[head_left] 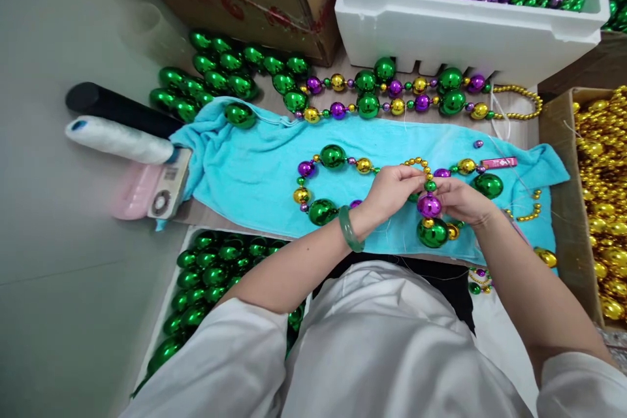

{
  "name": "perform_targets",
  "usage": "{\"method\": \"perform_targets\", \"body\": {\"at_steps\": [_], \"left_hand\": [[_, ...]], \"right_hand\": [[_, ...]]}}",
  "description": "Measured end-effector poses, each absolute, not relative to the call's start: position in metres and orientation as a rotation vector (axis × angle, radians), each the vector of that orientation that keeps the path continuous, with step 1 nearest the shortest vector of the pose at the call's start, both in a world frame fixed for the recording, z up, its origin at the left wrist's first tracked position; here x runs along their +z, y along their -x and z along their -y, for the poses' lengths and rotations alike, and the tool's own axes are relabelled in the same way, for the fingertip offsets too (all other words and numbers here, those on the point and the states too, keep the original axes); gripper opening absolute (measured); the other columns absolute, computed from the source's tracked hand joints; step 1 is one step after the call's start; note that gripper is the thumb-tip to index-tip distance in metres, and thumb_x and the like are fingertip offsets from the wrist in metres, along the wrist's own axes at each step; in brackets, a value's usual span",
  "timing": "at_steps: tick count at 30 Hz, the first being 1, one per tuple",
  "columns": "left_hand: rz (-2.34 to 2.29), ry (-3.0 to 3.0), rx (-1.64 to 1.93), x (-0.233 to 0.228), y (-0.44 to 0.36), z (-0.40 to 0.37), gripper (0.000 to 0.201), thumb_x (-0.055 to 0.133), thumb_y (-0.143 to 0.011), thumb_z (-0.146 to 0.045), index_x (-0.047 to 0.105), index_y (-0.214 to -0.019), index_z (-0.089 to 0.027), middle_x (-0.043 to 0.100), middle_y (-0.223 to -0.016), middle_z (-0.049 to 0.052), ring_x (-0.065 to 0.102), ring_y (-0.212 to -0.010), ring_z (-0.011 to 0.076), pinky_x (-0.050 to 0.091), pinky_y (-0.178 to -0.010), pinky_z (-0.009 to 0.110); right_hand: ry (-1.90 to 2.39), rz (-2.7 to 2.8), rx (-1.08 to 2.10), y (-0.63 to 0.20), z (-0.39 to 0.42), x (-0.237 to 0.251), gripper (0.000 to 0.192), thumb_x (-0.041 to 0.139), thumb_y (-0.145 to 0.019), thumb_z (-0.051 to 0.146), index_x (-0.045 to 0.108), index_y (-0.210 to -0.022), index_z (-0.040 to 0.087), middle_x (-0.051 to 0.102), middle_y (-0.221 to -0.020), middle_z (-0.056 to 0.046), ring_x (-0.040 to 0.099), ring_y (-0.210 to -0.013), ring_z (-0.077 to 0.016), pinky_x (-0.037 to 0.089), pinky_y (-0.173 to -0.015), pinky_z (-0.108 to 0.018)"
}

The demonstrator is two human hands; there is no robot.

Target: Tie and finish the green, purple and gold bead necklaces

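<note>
Left hand (392,192) pinches the glossy green, purple and gold plastic bead string (333,157) looping across the turquoise towel (245,170), near its front edge. Right hand (460,201) grips the string beside a purple bead (430,205). Light, slippery, floppy; best held by the thread between beads.

A: Where is there room around the turquoise towel (245,170)?

B: Its left half lies bare, open from the near edge. The grey floor (49,241) left of it is free too.

A: And what blocks?

B: On the towel's right half, the bead loop (333,158). Behind the towel, the finished strand (392,96), then the white foam box (465,32). At its left end, the thread spools (117,137). Right of it, the carton of gold beads (602,196).
</note>
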State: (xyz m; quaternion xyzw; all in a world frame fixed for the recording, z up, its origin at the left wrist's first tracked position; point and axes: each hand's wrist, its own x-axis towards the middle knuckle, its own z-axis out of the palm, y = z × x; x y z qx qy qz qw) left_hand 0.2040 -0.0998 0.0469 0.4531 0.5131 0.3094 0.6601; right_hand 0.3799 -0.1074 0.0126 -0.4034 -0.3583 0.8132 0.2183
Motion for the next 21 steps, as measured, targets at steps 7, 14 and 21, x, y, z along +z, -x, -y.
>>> {"method": "perform_targets", "body": {"at_steps": [7,14,21], "left_hand": [[-1.254,-1.482,0.633,0.046,-0.195,0.1,0.018,0.058,-0.082,-0.023,0.074,-0.078,-0.017,0.069,-0.073,0.0,0.056,-0.069,0.0108,0.04,-0.065,0.021],[-1.314,-1.709,0.561,0.049,-0.191,0.103,0.02,0.057,-0.085,-0.025,0.074,-0.079,-0.018,0.07,-0.071,0.0,0.059,-0.068,0.0123,0.038,-0.066,0.023],[-1.286,-1.705,0.522,0.043,-0.192,0.107,0.02,0.056,-0.085,-0.024,0.075,-0.08,-0.021,0.075,-0.086,0.002,0.063,-0.081,0.0143,0.042,-0.076,0.024]], "right_hand": [[1.448,1.262,1.908,-0.394,0.091,0.043,0.031,0.077,-0.065,0.04,0.063,-0.074,0.013,0.039,-0.048,0.009,0.027,-0.042,-0.0033,0.017,-0.041,-0.02],[1.677,1.455,1.402,-0.387,0.101,0.077,0.025,0.071,-0.065,0.038,0.067,-0.067,0.014,0.049,-0.053,0.003,0.035,-0.048,-0.0061,0.027,-0.046,-0.023],[1.757,1.115,1.416,-0.393,0.107,0.054,0.019,0.071,-0.058,0.032,0.064,-0.063,0.016,0.041,-0.043,0.006,0.034,-0.041,-0.0071,0.023,-0.04,-0.023]]}}
